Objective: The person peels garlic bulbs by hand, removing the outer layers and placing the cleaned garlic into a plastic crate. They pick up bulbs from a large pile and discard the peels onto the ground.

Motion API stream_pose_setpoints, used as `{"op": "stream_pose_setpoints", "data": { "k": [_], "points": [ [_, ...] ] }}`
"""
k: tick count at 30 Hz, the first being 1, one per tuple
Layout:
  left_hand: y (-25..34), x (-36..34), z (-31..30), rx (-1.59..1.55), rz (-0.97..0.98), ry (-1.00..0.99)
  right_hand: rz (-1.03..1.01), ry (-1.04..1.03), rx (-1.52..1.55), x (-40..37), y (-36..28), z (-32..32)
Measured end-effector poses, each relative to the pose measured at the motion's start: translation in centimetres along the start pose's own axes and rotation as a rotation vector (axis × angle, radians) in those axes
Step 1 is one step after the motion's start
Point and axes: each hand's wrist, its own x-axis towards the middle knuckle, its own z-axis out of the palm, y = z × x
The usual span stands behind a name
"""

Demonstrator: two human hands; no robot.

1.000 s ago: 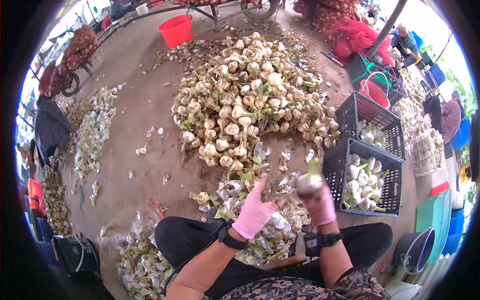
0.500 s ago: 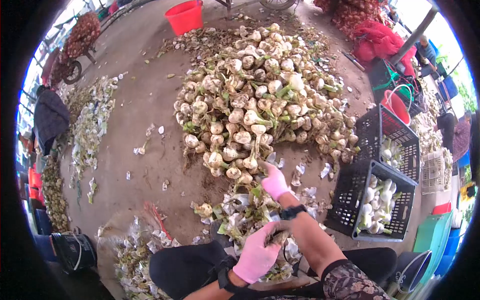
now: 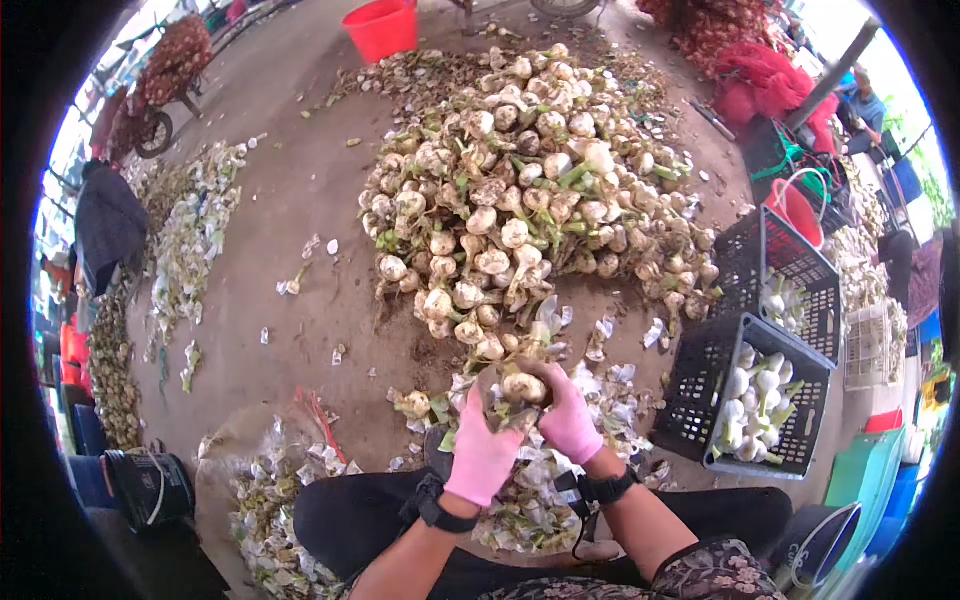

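Between my two pink-gloved hands is a whitish garlic bulb [image 3: 524, 388] with dirt on it. My left hand [image 3: 484, 445] closes around it from the left, its fingertips dark and soiled. From the right, the curled fingers of my right hand [image 3: 570, 415] grip the same bulb. Whether the left fingers hold anything else I cannot make out. Just beyond my hands lies a large heap of garlic bulbs [image 3: 510, 200] with stalks and roots. Peeled skins and leaf scraps [image 3: 530, 500] cover the ground below my hands, between my knees.
To the right stand two black plastic crates [image 3: 690, 400] with cleaned garlic bulbs in them. Behind them is a red bucket [image 3: 795, 213]. Another red bucket [image 3: 380, 32] stands at the back, and a black bucket [image 3: 148, 490] at the left. Skins [image 3: 195, 240] lie strewn on the left floor.
My right hand has come back from the heap's near edge with a garlic bulb. My left hand has moved up and left, meeting it around the bulb.
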Motion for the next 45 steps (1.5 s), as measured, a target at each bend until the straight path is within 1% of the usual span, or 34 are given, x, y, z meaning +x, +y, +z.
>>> {"op": "stream_pose_setpoints", "data": {
  "k": [1,3,4,5,7,8,9,11,12,13,15,16,17,19,20,21,22,25,26,27,29,30,32,33,35,36,38,39,41,42,43,44,45],
  "points": [
    [-0.5,0.2,0.4,0.002,0.016,-0.009,-0.088,-0.024,-0.096,-1.0,-2.1,-0.6],
    [-1.2,0.3,1.2,-0.271,-0.041,-0.197,-0.145,-0.061,-0.225,-3.1,-4.7,-1.6],
    [1.4,-0.4,1.2,-0.360,-0.059,-0.213,-0.104,-0.129,-0.155,-3.7,-6.3,-2.7],
    [1.9,-0.7,1.4,-0.360,-0.046,-0.224,-0.115,-0.116,-0.160,-4.3,-6.5,-3.6],
    [2.6,-1.1,1.4,-0.598,0.004,-0.295,0.030,-0.035,0.361,-5.3,-6.6,-5.1],
    [2.5,-1.1,1.4,-0.616,0.001,-0.300,0.030,-0.011,0.776,-6.0,-6.9,-5.4],
    [2.7,-1.4,1.6,-0.619,0.005,-0.315,0.021,0.001,0.769,-6.3,-7.3,-5.5],
    [3.8,-2.2,1.7,-0.069,0.333,-0.215,0.056,0.111,0.583,-6.3,-8.5,-5.1],
    [4.1,-2.7,1.7,0.089,0.394,-0.177,0.061,0.174,0.493,-6.2,-8.4,-4.6],
    [4.1,-2.9,1.8,0.085,0.399,-0.183,0.002,0.196,0.462,-6.2,-8.6,-4.1],
    [3.8,-3.4,1.8,0.344,0.834,-0.064,-0.076,0.317,0.404,-5.7,-7.5,-2.9],
    [3.6,-3.6,1.9,0.309,0.790,-0.073,-0.079,0.312,0.401,-5.7,-7.8,-2.5],
    [3.3,-3.7,1.8,0.308,0.789,-0.064,-0.070,0.329,0.403,-5.6,-8.3,-2.1],
    [3.1,-3.8,1.3,0.291,0.673,-0.025,-0.060,0.337,0.405,-5.4,-8.6,-1.4],
    [3.2,-3.9,0.9,0.265,0.633,-0.046,-0.028,0.327,0.413,-5.3,-8.6,-1.4],
    [3.5,-3.8,0.6,0.264,0.634,-0.039,0.003,0.318,0.420,-5.2,-8.6,-1.5],
    [3.9,-3.9,0.4,0.239,0.612,-0.051,0.020,0.251,0.453,-5.4,-9.2,-1.7],
    [3.9,-3.6,0.1,0.172,0.564,-0.078,0.019,0.193,0.431,-5.5,-9.5,-2.1],
    [3.9,-3.5,0.1,0.134,0.536,-0.093,0.056,0.186,0.246,-5.6,-9.7,-2.6],
    [4.1,-3.5,0.0,0.133,0.537,-0.093,0.055,0.185,0.245,-5.6,-9.4,-2.7],
    [4.5,-3.6,-0.3,0.069,0.500,-0.155,-0.005,0.207,0.069,-5.6,-8.8,-2.8],
    [4.5,-3.5,-0.3,0.070,0.501,-0.158,-0.005,0.210,0.070,-5.8,-8.7,-3.0],
    [4.5,-3.5,-0.2,-0.051,0.445,-0.226,-0.050,0.255,-0.098,-6.3,-9.6,-3.0],
    [4.4,-3.5,-0.2,-0.048,0.444,-0.230,-0.048,0.258,-0.095,-6.3,-9.4,-2.9],
    [4.2,-3.5,0.0,-0.227,0.343,-0.280,-0.161,0.308,0.023,-6.2,-9.2,-2.8],
    [4.5,-3.5,0.0,-0.224,0.343,-0.283,-0.160,0.312,0.026,-6.2,-9.0,-3.0],
    [5.2,-3.6,-0.4,-0.403,0.187,-0.292,-0.082,0.299,0.107,-6.3,-8.7,-3.6],
    [4.6,-3.2,-0.3,-0.402,0.185,-0.295,-0.080,0.302,0.108,-6.4,-8.6,-3.5],
    [3.8,-2.2,0.0,-0.649,0.161,-0.232,-0.128,0.317,0.072,-6.7,-8.7,-3.4],
    [3.6,-2.1,0.1,-0.632,0.134,-0.198,-0.125,0.317,0.074,-7.0,-8.8,-3.4],
    [3.5,-2.0,0.0,-0.631,0.132,-0.197,-0.127,0.238,-0.023,-7.4,-9.1,-3.5],
    [3.2,-1.8,-0.1,-0.653,0.085,-0.247,-0.127,0.156,-0.121,-7.9,-9.7,-3.4],
    [2.7,-1.7,-0.1,-0.676,0.035,-0.296,-0.161,0.161,-0.151,-8.6,-10.3,-2.6]
  ]
}}
